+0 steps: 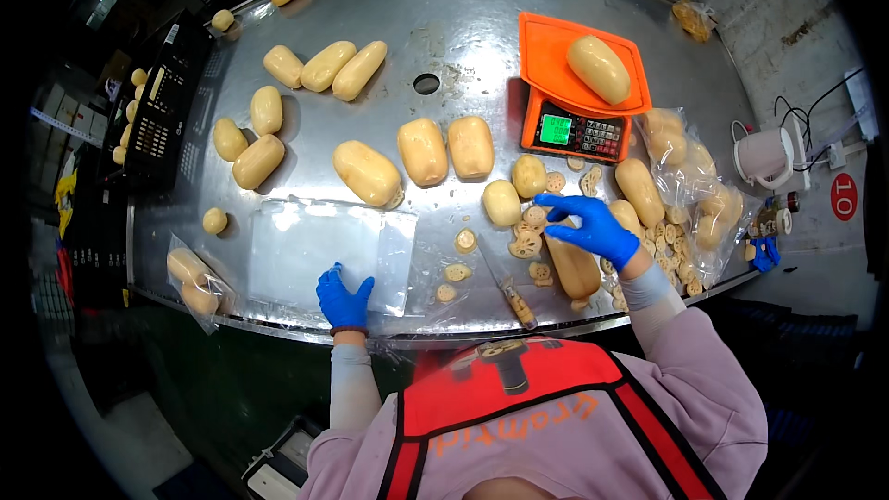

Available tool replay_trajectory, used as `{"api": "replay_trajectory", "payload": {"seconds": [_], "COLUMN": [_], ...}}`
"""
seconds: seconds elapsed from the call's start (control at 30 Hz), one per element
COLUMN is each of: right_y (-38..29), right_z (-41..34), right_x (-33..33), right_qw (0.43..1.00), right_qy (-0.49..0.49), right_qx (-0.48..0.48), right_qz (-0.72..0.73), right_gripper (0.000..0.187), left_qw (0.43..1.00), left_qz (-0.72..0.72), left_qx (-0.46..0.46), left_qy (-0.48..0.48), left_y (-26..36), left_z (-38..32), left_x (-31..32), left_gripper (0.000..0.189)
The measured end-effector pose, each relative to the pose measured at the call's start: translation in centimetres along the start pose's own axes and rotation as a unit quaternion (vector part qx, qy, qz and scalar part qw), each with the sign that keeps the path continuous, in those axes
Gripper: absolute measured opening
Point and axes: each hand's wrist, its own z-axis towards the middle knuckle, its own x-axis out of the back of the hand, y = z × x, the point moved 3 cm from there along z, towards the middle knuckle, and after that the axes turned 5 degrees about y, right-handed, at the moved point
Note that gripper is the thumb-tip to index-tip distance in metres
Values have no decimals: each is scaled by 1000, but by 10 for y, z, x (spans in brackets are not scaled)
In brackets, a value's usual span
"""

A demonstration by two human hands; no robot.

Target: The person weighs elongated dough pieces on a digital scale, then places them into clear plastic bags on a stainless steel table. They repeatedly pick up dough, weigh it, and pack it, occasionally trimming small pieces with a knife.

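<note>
Both hands wear blue gloves. My left hand [345, 297] rests with spread fingers on a stack of clear plastic bags [319, 250] at the table's front edge. My right hand [587, 226] is raised over a long lotus root section [571, 264], fingers apart and nothing between them. By its fingertips are two short lotus root pieces, one [501, 203] in front of the other [530, 176]. Cut lotus root slices [526, 244] lie below the fingers. A knife [515, 300] with a worn handle lies between my hands, blade pointing away from me.
An orange digital scale [542, 48] holds one lotus root [599, 69]. Bagged roots [694, 167] stand at right, a bagged pair [196, 281] at front left. Three large roots [368, 173] lie mid-table; several others lie left. A black crate [163, 104] edges the left side.
</note>
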Motion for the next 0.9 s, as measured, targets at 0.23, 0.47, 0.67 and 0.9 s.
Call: {"api": "replay_trajectory", "payload": {"seconds": [0.23,0.47,0.67,0.9], "right_y": [82,109,107,125], "right_z": [30,92,110,126], "right_x": [82,120,131,136], "right_qw": [884,848,856,901], "right_qy": [463,497,473,433], "right_qx": [54,86,86,6], "right_qz": [-25,-163,-190,-40], "right_gripper": [44,62,70,73], "left_qw": [1000,1000,996,997], "left_qz": [-2,-29,-83,-40], "left_qx": [-23,9,-22,-58], "left_qy": [17,-4,-18,11], "left_y": [-15,-8,-6,-17], "left_z": [-2,-15,-26,-28], "left_x": [-11,-13,-9,-20], "left_gripper": [45,46,54,43]}}
